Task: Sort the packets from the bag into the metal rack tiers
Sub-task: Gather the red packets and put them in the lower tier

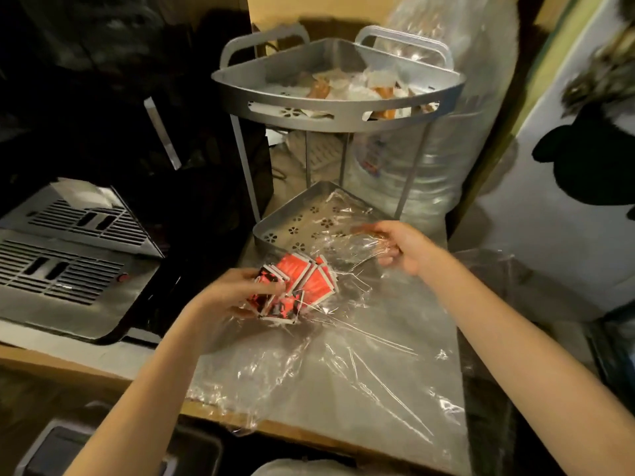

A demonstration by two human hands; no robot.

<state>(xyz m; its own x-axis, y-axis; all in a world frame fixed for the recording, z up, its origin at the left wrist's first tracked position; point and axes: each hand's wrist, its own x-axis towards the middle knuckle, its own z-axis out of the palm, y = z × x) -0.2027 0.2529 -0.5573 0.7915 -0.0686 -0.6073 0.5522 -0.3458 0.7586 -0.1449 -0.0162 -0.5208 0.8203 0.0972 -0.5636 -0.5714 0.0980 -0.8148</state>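
Observation:
A clear plastic bag [330, 369] lies spread over the counter in front of the metal rack. My left hand [228, 295] grips a bunch of red packets [297, 286] through or inside the bag. My right hand [400, 247] pinches the bag's far edge, just over the front of the rack's lower tier [275, 231]. That lower tier shows its perforated floor with only bag film over it. The upper tier [336, 108] holds several pale and orange packets.
A grey vented appliance [68, 255] sits to the left. A stack of clear plastic containers [439, 159] stands behind the rack on the right. A white wall with dark shapes is at far right. The wooden counter edge [309, 431] runs below the bag.

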